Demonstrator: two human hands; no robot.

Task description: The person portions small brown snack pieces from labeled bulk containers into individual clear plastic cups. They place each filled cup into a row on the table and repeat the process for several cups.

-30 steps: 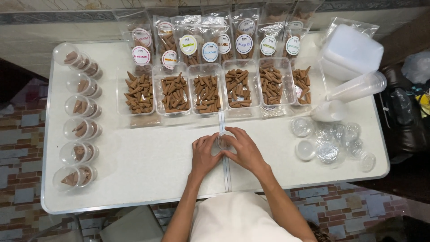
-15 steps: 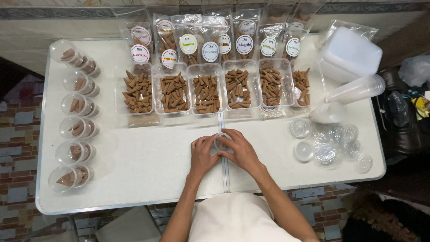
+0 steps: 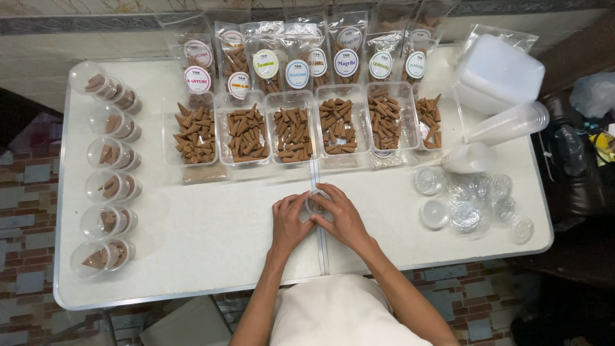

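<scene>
Both hands are meeting at the middle of the white table [image 3: 211, 243], closing together around a small clear plastic cup [image 3: 316, 202]: the left hand [image 3: 288, 221] is gripping it from nine o'clock, the right hand [image 3: 341, 216] from three o'clock. At twelve o'clock clear trays of brown incense cones [image 3: 291, 133] are sitting in a row. Filled cups [image 3: 106, 189] are lining up at nine o'clock, loose clear lids [image 3: 467, 204] lying at three o'clock.

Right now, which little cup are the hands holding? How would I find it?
Look at the white table, along the seam down its middle. Below the row of trays of brown cones, both hands cup one small clear cup. Unlike the cups lying along the left edge, it sits alone, mid-table.
</scene>
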